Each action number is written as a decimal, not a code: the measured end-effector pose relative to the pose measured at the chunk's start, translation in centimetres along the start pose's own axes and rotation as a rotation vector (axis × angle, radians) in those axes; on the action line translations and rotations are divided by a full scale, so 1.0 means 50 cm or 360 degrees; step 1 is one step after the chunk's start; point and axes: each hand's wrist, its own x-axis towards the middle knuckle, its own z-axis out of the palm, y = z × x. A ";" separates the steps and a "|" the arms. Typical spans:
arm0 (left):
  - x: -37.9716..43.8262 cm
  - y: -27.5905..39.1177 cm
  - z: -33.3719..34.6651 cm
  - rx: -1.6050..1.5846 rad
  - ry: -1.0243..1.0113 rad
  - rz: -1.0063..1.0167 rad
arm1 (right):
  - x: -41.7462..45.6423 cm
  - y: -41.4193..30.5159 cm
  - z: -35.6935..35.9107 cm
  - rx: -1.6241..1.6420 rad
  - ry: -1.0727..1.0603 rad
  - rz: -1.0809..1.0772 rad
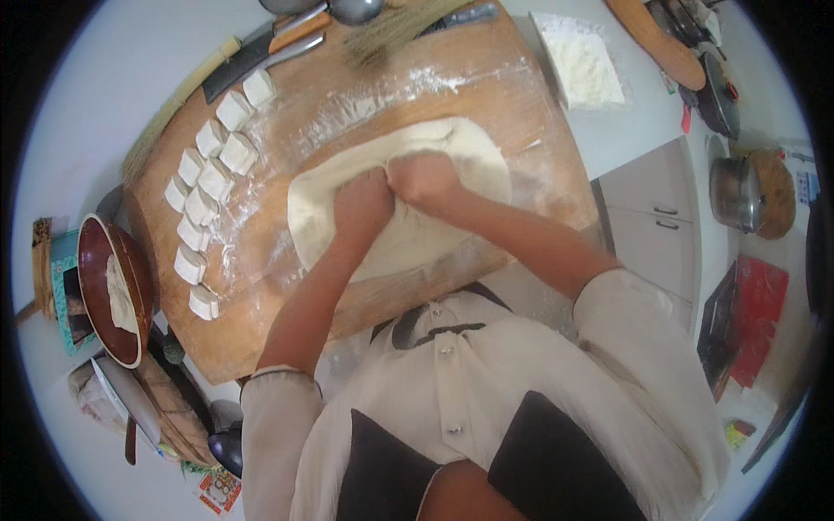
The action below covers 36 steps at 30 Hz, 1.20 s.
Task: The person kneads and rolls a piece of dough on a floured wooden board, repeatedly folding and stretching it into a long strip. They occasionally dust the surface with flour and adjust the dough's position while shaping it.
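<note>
A broad, flattened sheet of dough (469,146) lies on the floury wooden board (554,150). My left hand (365,200) is a fist pressed onto the dough near its middle. Touching it on the right, my right hand (422,177) is also curled into a fist on the dough. The undersides of both hands are hidden. Along the board's left side, several cut blocks of dough (238,153) stand in uneven rows, dusted with flour. Loose flour (433,79) is scattered across the far part of the board.
A cleaver (238,68), knives (300,47) and a straw brush (391,32) lie at the far edge. Beyond the right corner is a tray of flour (583,62). A brown bowl (94,280) holding dough stands left of the board. Pots and pans (735,194) stand at far right.
</note>
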 end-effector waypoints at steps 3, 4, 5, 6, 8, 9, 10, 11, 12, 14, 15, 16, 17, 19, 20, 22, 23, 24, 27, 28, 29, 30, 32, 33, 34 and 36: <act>0.003 -0.012 0.010 -0.0036 0.0039 0.0003 | 0.006 -0.005 0.011 -0.0046 -0.0059 0.0020; 0.003 -0.014 0.013 -0.0054 0.0093 0.0031 | 0.009 -0.007 0.004 -0.0087 -0.0091 0.0047; 0.000 -0.017 0.015 -0.0033 0.0080 0.0107 | 0.009 -0.011 -0.004 -0.0129 -0.0123 0.0074; 0.004 -0.020 0.007 -0.0008 0.0070 0.0189 | 0.011 -0.008 -0.011 -0.0131 -0.0158 0.0006; 0.007 -0.035 -0.016 0.0049 0.0144 0.0242 | 0.005 0.011 -0.032 -0.0139 -0.0234 -0.0130; 0.006 -0.040 -0.036 0.0070 0.0216 0.0222 | 0.012 0.033 -0.056 -0.0184 -0.0183 -0.0050; -0.013 -0.056 -0.045 0.0078 0.0256 0.0166 | 0.011 0.046 -0.075 -0.0210 -0.0176 0.0016; -0.007 -0.085 -0.056 -0.0004 0.0364 0.0050 | 0.003 0.059 -0.082 -0.0236 -0.0171 0.0083; -0.021 -0.105 -0.033 0.0064 0.0307 0.0018 | -0.028 0.071 -0.066 -0.0249 -0.0152 0.0164; 0.002 -0.125 -0.013 0.0158 0.0316 0.0010 | -0.043 0.104 -0.032 -0.0309 -0.0039 0.0318; -0.015 -0.125 -0.001 0.0172 0.0314 -0.0001 | -0.042 0.097 -0.031 -0.0283 0.0000 0.0277; -0.028 -0.127 0.009 0.0187 0.0312 -0.0012 | -0.035 0.089 -0.035 -0.0256 0.0041 0.0236; -0.032 -0.130 0.016 0.0161 0.0311 -0.0012 | -0.031 0.085 -0.034 -0.0228 0.0083 0.0195; -0.007 -0.125 0.007 0.0115 0.0382 0.0019 | -0.023 0.095 -0.028 -0.0254 0.0241 0.0093; 0.000 -0.125 0.004 0.0117 0.0359 0.0010 | -0.017 0.098 -0.026 -0.0287 0.0206 0.0115; 0.007 -0.120 -0.006 0.0121 0.0312 -0.0001 | -0.012 0.090 -0.040 -0.0299 0.0162 0.0130; 0.000 -0.117 -0.009 0.0084 0.0337 0.0050 | -0.011 0.084 -0.048 -0.0277 0.0150 0.0115; 0.004 -0.099 -0.022 0.0043 0.0359 0.0121 | -0.006 0.086 -0.057 -0.0262 0.0142 0.0118; 0.033 -0.033 -0.023 0.0086 0.0199 0.0148 | 0.018 0.015 -0.068 -0.0096 0.0055 0.0111; 0.044 -0.014 -0.013 0.0122 0.0098 0.0141 | 0.006 0.004 -0.043 -0.0080 0.0002 0.0143; 0.027 -0.008 0.001 0.0069 0.0069 0.0088 | -0.012 -0.003 -0.009 -0.0064 -0.0051 0.0178; 0.003 -0.007 0.011 0.0021 0.0060 0.0026 | -0.009 -0.011 0.001 -0.0054 -0.0095 0.0194; 0.019 -0.012 0.018 -0.0006 0.0120 -0.0011 | 0.019 0.003 0.006 -0.0090 -0.0007 0.0176; 0.025 -0.011 0.013 -0.0010 0.0140 -0.0003 | 0.024 0.000 -0.003 -0.0105 0.0047 0.0164; 0.027 -0.009 0.009 -0.0014 0.0164 0.0005 | 0.021 0.000 0.003 -0.0017 0.0175 0.0118; 0.025 -0.014 0.006 0.0016 0.0161 0.0018 | 0.030 0.005 0.006 -0.0079 0.0079 0.0089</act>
